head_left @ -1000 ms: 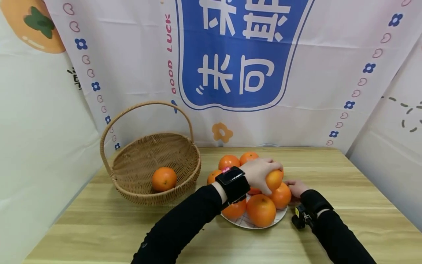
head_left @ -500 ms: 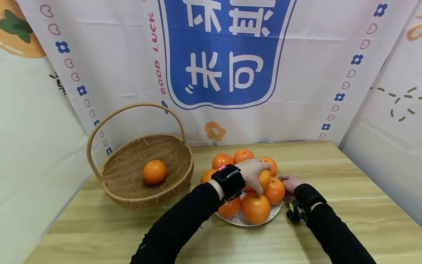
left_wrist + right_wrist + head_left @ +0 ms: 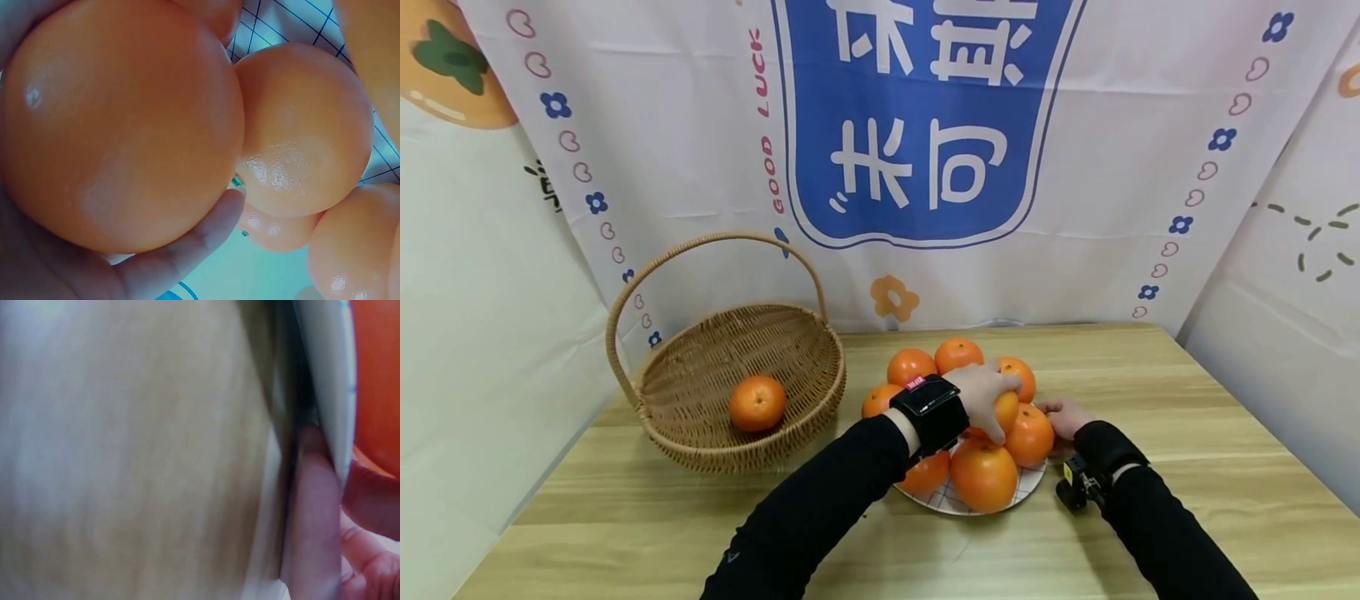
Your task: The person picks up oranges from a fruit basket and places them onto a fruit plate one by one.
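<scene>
My left hand (image 3: pixel 985 396) grips an orange (image 3: pixel 125 125) over the heap on the plate, its fingers and thumb wrapped round the fruit. In the head view, part of that orange is hidden behind the hand. Several more oranges (image 3: pixel 984 475) lie on the white, grid-patterned plate (image 3: pixel 951 502). My right hand (image 3: pixel 1067 419) holds the plate's right rim. The right wrist view has one finger (image 3: pixel 317 519) under the rim and another digit above it, beside an orange (image 3: pixel 378 381).
A wicker basket (image 3: pixel 700 358) with a tall handle stands left of the plate, a single orange (image 3: pixel 757 403) inside. The wooden table (image 3: pixel 647 533) extends around both. A printed white cloth (image 3: pixel 715 150) hangs along the back, with white walls at the sides.
The head view has shifted a little. My left hand and its orange have moved slightly left over the plate, exposing more of the orange at the back right. My right hand stays at the rim.
</scene>
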Action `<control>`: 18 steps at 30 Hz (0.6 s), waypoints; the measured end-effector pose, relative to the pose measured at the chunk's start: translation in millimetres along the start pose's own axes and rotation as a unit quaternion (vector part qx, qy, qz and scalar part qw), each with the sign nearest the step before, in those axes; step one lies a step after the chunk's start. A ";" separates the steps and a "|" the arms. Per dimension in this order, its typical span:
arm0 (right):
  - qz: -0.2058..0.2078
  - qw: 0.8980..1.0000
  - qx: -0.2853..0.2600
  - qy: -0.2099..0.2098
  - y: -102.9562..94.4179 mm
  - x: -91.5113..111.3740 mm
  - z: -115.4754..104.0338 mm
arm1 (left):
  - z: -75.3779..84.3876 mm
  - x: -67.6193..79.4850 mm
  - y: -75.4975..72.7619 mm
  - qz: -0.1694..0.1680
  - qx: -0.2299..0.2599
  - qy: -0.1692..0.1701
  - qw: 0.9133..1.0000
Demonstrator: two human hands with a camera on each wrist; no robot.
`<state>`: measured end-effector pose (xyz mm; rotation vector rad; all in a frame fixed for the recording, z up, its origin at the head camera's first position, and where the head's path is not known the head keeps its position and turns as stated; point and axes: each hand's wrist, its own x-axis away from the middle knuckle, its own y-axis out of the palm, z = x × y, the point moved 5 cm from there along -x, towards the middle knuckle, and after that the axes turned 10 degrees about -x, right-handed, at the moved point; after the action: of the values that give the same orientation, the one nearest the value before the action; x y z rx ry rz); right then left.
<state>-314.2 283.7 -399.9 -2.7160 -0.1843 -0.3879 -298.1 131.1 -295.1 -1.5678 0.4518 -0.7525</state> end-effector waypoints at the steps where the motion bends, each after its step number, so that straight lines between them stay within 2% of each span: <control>1: 0.000 1.000 0.001 0.000 0.3 -2.1 2.4 | -0.4 0.1 0.4 0.000 -0.001 0.000 1.000; 9: 0.001 0.999 0.030 -0.009 1.5 -7.6 5.1 | -3.2 2.4 1.8 0.004 -0.016 -0.001 1.000; 16: -0.004 1.000 0.023 0.001 4.4 -11.3 5.8 | -5.8 7.3 2.2 0.018 -0.011 -0.005 1.000; 18: -0.009 1.000 0.013 -0.007 5.1 -13.7 8.3 | -6.8 8.3 2.7 0.023 -0.005 -0.005 1.000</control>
<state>-324.2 281.3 -413.1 -2.6948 -0.2169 -0.3685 -296.5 120.2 -295.9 -1.5655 0.4831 -0.7069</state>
